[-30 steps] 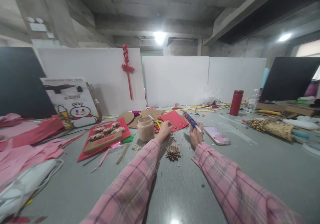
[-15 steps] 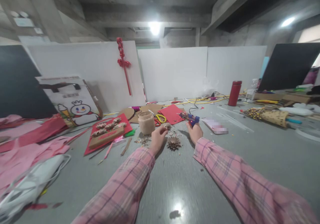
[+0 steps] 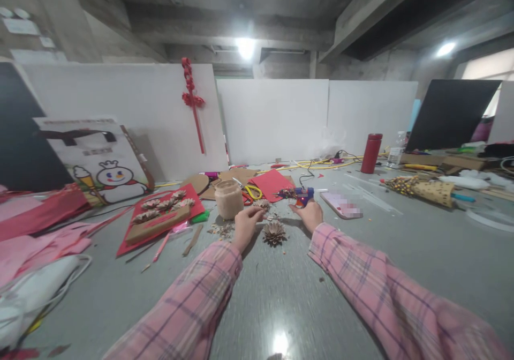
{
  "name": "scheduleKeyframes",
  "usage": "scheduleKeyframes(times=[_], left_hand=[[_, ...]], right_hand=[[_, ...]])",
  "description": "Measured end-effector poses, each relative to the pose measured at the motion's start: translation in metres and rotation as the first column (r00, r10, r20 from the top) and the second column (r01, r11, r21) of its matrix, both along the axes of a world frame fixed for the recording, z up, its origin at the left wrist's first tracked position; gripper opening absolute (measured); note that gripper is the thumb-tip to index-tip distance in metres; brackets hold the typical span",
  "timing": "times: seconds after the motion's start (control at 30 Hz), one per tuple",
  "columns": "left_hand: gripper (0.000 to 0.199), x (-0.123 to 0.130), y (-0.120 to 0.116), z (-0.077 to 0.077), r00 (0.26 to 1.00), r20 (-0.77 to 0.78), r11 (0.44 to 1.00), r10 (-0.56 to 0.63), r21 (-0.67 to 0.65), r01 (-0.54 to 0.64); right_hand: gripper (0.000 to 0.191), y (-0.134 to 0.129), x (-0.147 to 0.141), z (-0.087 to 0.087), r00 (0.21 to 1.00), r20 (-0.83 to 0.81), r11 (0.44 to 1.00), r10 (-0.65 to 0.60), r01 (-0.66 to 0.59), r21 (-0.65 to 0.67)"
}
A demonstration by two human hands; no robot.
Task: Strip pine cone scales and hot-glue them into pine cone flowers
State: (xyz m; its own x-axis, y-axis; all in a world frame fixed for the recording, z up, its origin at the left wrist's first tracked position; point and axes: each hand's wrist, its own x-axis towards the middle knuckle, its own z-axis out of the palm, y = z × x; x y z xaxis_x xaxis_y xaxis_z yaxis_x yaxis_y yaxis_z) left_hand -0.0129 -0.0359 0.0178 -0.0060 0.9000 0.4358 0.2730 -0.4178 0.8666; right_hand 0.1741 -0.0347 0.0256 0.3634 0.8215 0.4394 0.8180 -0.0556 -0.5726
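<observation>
My right hand (image 3: 310,214) is closed around the handle of a blue hot glue gun (image 3: 307,194), whose nozzle points left. My left hand (image 3: 246,226) has thumb and fingertips pinched together over the table, and what sits between them is too small to make out. Just right of it a brown flower with layered, pointed petals (image 3: 274,233) rests on the table. Beyond the fingertips lies a second, paler flower (image 3: 263,204), partly hidden. A tan jar (image 3: 229,199) stands behind my left hand, with small scraps (image 3: 223,231) scattered in front.
Yellow-handled scissors (image 3: 254,190) and red paper (image 3: 273,184) lie behind. At left, several flowers and a brown block (image 3: 158,225) sit on red sheet. A phone (image 3: 341,204), red flask (image 3: 371,154) and wrapped bouquet (image 3: 425,190) are at right. The gun's cord trails backward.
The view has shifted slightly, moving the scene left. My right hand and the glue gun have come a little nearer the flowers. The left hand keeps its pinch.
</observation>
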Motion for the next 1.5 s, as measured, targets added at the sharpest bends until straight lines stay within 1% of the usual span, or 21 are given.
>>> scheduleKeyframes(times=[0.07,0.13,0.3,0.47,0.53,0.7,0.93,1.1,1.23,1.5], left_hand=[[0.022,-0.001,0.004,-0.001,0.993,0.112,0.997,-0.042,-0.056,0.049],[0.026,-0.002,0.009,-0.003,0.982,0.184,0.994,-0.041,-0.093,0.059],[0.034,-0.004,0.013,-0.006,0.961,0.278,0.986,-0.002,-0.158,0.047],[0.029,-0.004,0.013,-0.006,0.933,0.357,0.974,-0.037,-0.198,0.114],[0.029,-0.004,0.013,-0.006,0.932,0.361,0.970,-0.041,-0.211,0.125],[0.032,-0.003,0.013,-0.006,0.932,0.362,0.965,-0.013,-0.239,0.107],[0.028,-0.003,0.012,-0.005,0.949,0.315,0.961,-0.014,-0.259,0.100],[0.026,-0.004,0.012,-0.006,0.952,0.304,0.960,-0.035,-0.254,0.116],[0.026,-0.004,0.014,-0.008,0.958,0.284,0.959,-0.052,-0.253,0.127],[0.025,-0.003,0.012,-0.007,0.973,0.230,0.959,-0.034,-0.268,0.097]], right_hand=[[0.044,0.001,0.000,-0.001,1.000,0.028,1.000,0.008,-0.008,-0.008],[0.042,0.002,0.000,-0.002,0.999,0.042,1.000,0.021,-0.021,-0.015],[0.037,0.002,0.001,-0.001,0.999,0.043,1.000,0.026,-0.026,-0.006],[0.035,0.005,0.002,-0.002,0.997,0.056,0.998,0.051,-0.050,-0.028],[0.034,0.005,0.002,-0.002,0.994,0.074,0.996,0.082,-0.079,-0.041],[0.027,0.002,0.000,-0.003,0.970,0.150,0.981,0.193,-0.190,-0.032],[0.030,0.005,0.002,-0.003,0.985,0.110,0.991,0.129,-0.124,-0.053],[0.029,0.009,0.009,-0.003,0.973,0.151,0.983,0.174,-0.164,-0.078],[0.028,0.010,0.012,-0.003,0.974,0.168,0.987,0.155,-0.145,-0.072],[0.023,0.012,0.012,-0.007,0.957,0.197,0.977,0.211,-0.202,-0.067]])
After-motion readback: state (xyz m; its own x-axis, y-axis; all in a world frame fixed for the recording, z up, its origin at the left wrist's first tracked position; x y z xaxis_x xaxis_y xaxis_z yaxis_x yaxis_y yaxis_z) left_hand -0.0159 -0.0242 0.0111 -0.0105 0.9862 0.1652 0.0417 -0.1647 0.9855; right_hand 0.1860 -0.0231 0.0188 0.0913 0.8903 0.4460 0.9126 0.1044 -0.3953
